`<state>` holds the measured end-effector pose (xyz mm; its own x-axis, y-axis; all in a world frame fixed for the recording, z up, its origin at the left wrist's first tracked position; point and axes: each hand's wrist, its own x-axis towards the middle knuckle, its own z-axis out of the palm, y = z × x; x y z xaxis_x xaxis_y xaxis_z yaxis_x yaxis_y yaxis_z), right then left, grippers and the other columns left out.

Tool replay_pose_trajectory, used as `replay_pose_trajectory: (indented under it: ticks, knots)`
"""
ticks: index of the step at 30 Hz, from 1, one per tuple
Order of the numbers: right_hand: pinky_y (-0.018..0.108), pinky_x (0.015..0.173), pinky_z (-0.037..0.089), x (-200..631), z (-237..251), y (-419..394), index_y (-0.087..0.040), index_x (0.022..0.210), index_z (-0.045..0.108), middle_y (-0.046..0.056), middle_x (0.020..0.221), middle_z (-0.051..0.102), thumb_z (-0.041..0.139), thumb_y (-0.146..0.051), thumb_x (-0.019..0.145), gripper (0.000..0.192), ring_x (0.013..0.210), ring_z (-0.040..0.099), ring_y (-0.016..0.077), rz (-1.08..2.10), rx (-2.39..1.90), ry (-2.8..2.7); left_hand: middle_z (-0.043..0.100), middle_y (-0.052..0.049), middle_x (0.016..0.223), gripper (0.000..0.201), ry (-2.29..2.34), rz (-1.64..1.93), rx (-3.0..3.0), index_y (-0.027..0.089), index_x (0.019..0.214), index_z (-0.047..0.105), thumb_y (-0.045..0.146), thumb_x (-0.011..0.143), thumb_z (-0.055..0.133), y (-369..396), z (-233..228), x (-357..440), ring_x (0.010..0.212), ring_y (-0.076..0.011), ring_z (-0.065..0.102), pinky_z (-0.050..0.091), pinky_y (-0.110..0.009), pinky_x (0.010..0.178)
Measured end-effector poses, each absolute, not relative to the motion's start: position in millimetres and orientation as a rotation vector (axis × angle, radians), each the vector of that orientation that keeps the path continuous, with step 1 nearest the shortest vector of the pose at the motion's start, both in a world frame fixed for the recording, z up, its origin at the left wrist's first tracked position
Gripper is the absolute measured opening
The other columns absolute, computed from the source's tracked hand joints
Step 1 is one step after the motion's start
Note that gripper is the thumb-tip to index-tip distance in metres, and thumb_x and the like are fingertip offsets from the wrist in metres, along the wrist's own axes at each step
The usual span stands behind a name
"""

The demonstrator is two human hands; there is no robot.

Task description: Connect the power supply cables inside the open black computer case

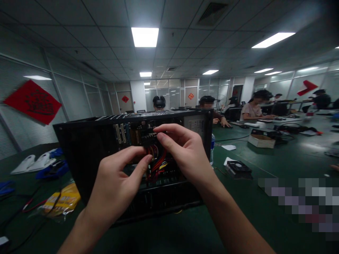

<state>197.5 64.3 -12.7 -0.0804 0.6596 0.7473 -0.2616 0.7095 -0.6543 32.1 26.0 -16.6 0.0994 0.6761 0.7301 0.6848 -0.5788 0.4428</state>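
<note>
Black connector (148, 138) pinched by right hand (182, 151), left hand (119, 183) gripping wires (156, 164)

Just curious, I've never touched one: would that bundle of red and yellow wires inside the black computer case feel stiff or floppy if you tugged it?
Probably floppy: the wire bundle curves loosely below the black connector pinched by the right hand. It likely weighs little. Tugging may strain the connector.
</note>
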Motion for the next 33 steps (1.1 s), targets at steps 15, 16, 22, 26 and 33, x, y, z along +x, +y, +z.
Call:
replay_pose_trajectory:
  ticks: [15,16,22,26,33]
  knots:
    - [0.031,0.079,0.053,189.3,-24.0,81.5,-0.02,0.102,0.072,0.003,0.095,0.072,0.067,-0.036,0.084,0.025,0.087,0.066,0.0176,0.819,-0.426,-1.423,0.072,-0.002,0.083,0.02,-1.409,-1.33,-2.384,0.02,0.086,0.065,0.036,0.089,0.054,31.8,-21.0,39.0,0.074,-0.018,0.065,0.048,-0.025,0.068]
    - [0.031,0.08,0.053,187.3,-27.6,88.0,-0.019,0.104,0.072,0.003,0.094,0.072,0.066,-0.037,0.085,0.026,0.087,0.066,0.0181,0.821,-0.453,-1.42,0.072,-0.002,0.083,0.02,-1.429,-1.324,-2.409,0.02,0.086,0.065,0.036,0.09,0.053,36.5,-22.8,39.2,0.074,-0.0176,0.065,0.047,-0.025,0.067]
    - [0.036,0.101,0.044,179.5,-55.7,133.1,-0.013,0.119,0.065,0.01,0.118,0.068,0.055,-0.028,0.09,0.034,0.112,0.061,0.021,0.744,-0.591,-1.588,0.074,-0.005,0.087,0.026,-1.594,-1.416,-2.407,0.016,0.089,0.068,0.037,0.089,0.052,85.3,-48.0,33.2,0.076,-0.0197,0.067,0.046,-0.026,0.07]
    - [0.035,0.102,0.042,180.2,-78.7,156.3,-0.016,0.124,0.062,0.011,0.123,0.066,0.055,-0.025,0.09,0.035,0.116,0.06,0.0218,0.583,-0.801,-1.739,0.076,-0.007,0.094,0.031,-1.786,-1.278,-2.462,0.018,0.091,0.072,0.037,0.091,0.047,120.2,-72.1,24.1,0.085,-0.022,0.069,0.046,-0.028,0.072]
    - [0.028,0.069,0.044,187.9,-111.5,183.2,-0.011,0.096,0.069,0.01,0.086,0.07,0.064,-0.026,0.087,0.018,0.079,0.063,0.0205,0.445,-1.305,-1.889,0.076,-0.007,0.083,0.03,-2.03,-0.633,-2.349,0.022,0.082,0.075,0.035,0.088,0.049,136.4,-97.6,25.4,0.076,-0.0209,0.067,0.036,-0.028,0.062]
